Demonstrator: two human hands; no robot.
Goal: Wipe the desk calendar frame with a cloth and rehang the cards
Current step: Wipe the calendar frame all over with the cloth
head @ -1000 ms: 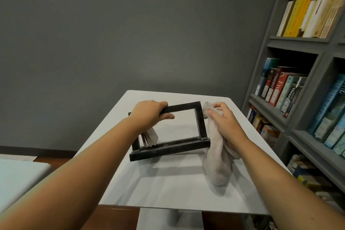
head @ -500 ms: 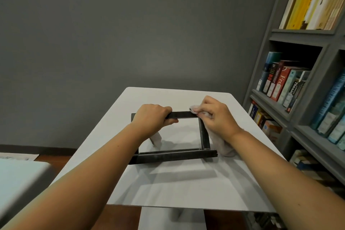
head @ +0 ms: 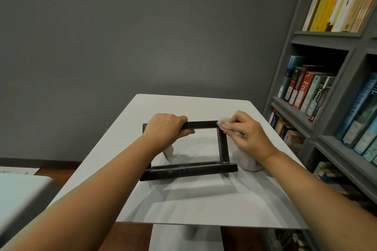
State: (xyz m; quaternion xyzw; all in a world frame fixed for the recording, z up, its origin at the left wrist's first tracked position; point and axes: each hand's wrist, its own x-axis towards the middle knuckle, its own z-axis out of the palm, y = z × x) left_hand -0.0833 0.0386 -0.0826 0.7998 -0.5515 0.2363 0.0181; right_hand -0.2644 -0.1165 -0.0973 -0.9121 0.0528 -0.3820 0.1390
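Dark rectangular frame (head: 202,124) upright on the white tabletop (head: 204,199): the left hand (head: 165,128) wraps its fingers round the top bar to steady it, while the right hand (head: 246,134), fingers clutching a pale bunched cloth (head: 247,161), rubs the upper right corner.

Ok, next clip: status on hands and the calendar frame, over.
Left hand grips top bar of calendar frame. Right hand pinches cloth onto its top right corner. Frame standing on table, cards below left hand. No obstruction seen.
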